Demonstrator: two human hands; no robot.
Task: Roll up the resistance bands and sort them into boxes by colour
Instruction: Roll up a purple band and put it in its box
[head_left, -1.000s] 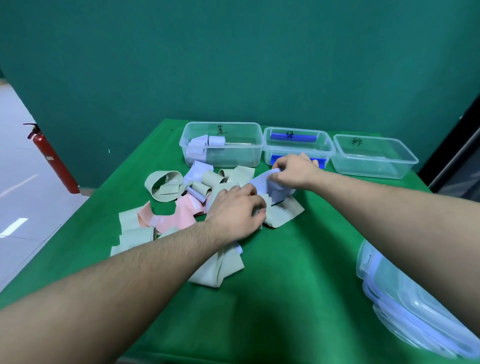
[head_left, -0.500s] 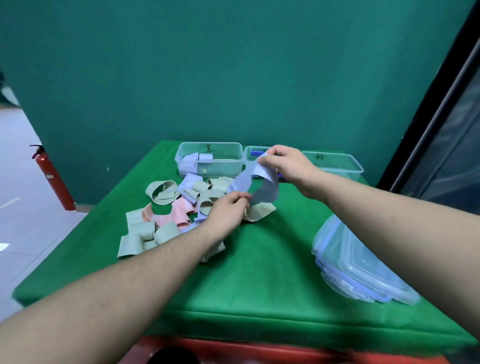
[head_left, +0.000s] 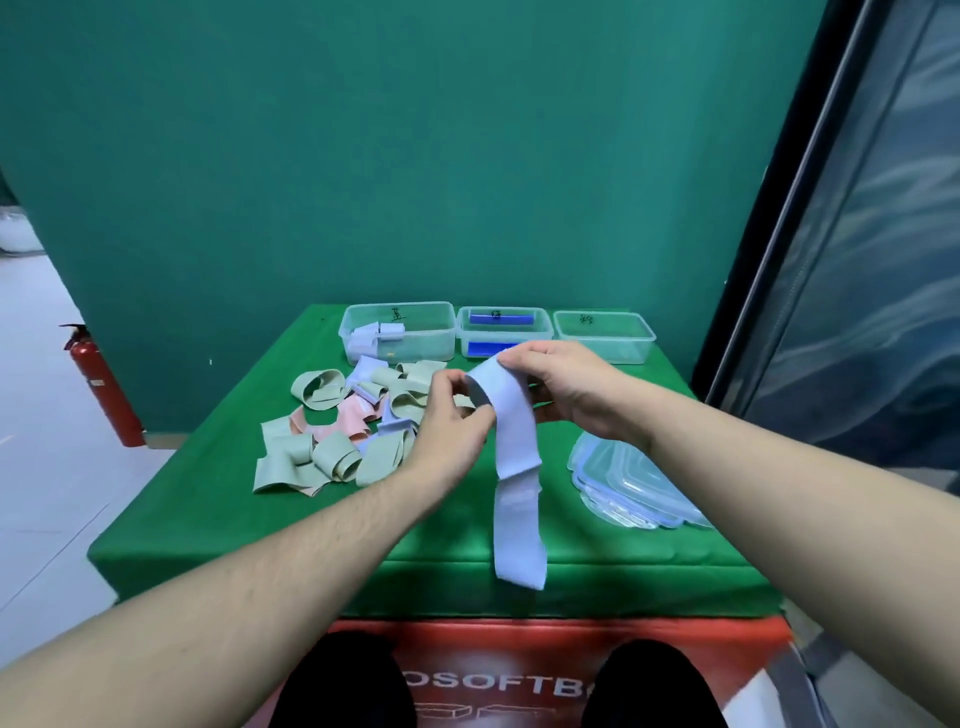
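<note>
A long light-blue resistance band (head_left: 514, 467) hangs from both hands above the green table (head_left: 457, 582). My right hand (head_left: 566, 389) pinches its top end and my left hand (head_left: 452, 421) pinches the same end from the left. Its lower end dangles past the table's front edge. A pile of pale green, pink and light-blue bands (head_left: 343, 421) lies on the left of the table. Three clear boxes stand at the back: the left box (head_left: 397, 332) holds light-blue rolls, the middle box (head_left: 503, 332) shows dark blue pieces, the right box (head_left: 602, 335) looks empty.
A stack of clear lids (head_left: 628, 483) with blue rims lies on the table's right side. A red fire extinguisher (head_left: 104, 387) stands on the floor to the left. A green wall is behind, and a dark glass panel (head_left: 857, 260) runs along the right.
Both hands lifted the light-blue band out of the pile and drew it toward me; it now hangs full length. The camera pulled back and tilted up.
</note>
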